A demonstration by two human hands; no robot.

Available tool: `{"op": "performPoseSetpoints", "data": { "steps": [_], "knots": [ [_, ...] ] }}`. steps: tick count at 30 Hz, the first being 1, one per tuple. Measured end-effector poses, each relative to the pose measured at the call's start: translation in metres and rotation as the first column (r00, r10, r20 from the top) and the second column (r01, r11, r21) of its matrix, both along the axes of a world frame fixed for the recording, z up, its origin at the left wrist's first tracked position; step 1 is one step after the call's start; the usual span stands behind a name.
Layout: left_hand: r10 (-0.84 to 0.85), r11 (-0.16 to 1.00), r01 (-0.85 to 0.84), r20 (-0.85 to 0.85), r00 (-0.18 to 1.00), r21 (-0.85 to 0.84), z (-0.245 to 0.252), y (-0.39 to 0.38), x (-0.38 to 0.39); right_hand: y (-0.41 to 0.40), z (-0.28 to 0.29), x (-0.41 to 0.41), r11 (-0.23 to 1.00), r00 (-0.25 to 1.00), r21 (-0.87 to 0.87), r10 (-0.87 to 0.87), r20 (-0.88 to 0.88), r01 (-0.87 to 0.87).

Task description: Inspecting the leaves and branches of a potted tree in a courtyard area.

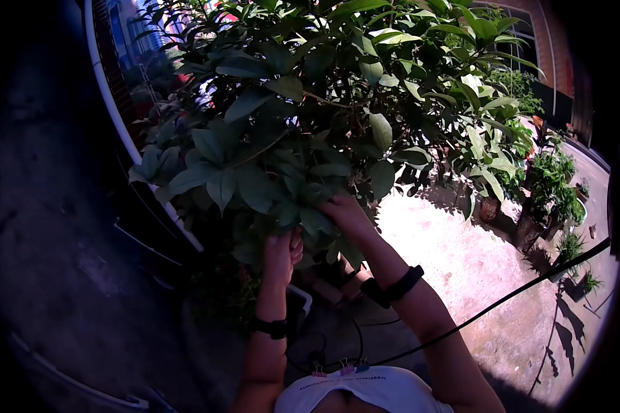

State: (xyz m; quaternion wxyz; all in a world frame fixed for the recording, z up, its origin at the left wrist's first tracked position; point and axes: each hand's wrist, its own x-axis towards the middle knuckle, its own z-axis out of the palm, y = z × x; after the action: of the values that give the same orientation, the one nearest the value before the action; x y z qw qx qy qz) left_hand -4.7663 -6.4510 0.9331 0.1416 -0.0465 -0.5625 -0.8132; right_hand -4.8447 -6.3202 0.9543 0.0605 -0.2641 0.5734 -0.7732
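A broad-leaved shrub (pixel 268 170) fills the upper middle of the head view, its lower leaves in shade. My left hand (pixel 283 254) is at the underside of the foliage with its fingers curled. Leaves cover its far side, so what it holds, if anything, is hidden. Higher and to the right, my right hand (pixel 349 216) reaches in among the leaves, its fingertips against a drooping leaf cluster (pixel 312 217). Its grip is mostly concealed. A black band (pixel 273 328) circles my left forearm, and a black strap (pixel 392 288) my right one.
A black cable (pixel 496 304) runs from my chest to the right rim. Binder clips (pixel 346 366) sit on my white shirt (pixel 356 390). Potted plants (pixel 545 191) line the right side of the sunlit concrete (pixel 444 248). Bricks (pixel 330 289) lie beneath the shrub; a white pipe (pixel 116 113) edges the left.
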Motion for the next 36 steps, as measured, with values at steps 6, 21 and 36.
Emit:
{"op": "performPoseSetpoints", "data": {
  "steps": [6, 21, 36],
  "knots": [
    [-0.023, 0.999, 0.022, 0.028, 0.999, 0.035, -0.002, 0.0, 0.004, 0.025, -0.019, 0.028, 0.99, 0.998, 0.14, -0.002, 0.066, -0.008],
    [-0.014, 0.998, 0.012, 0.024, 1.0, 0.055, -0.012, 0.004, 0.0, 0.031, -0.016, 0.04, 0.924, 0.904, 0.013, -0.372, -0.21, 0.383],
    [0.034, 0.999, -0.037, 0.101, 0.994, 0.02, -0.014, -0.003, 0.0, -0.013, -0.018, 0.007, 0.964, 0.961, 0.176, -0.158, -0.225, 0.2]
  ]
}}
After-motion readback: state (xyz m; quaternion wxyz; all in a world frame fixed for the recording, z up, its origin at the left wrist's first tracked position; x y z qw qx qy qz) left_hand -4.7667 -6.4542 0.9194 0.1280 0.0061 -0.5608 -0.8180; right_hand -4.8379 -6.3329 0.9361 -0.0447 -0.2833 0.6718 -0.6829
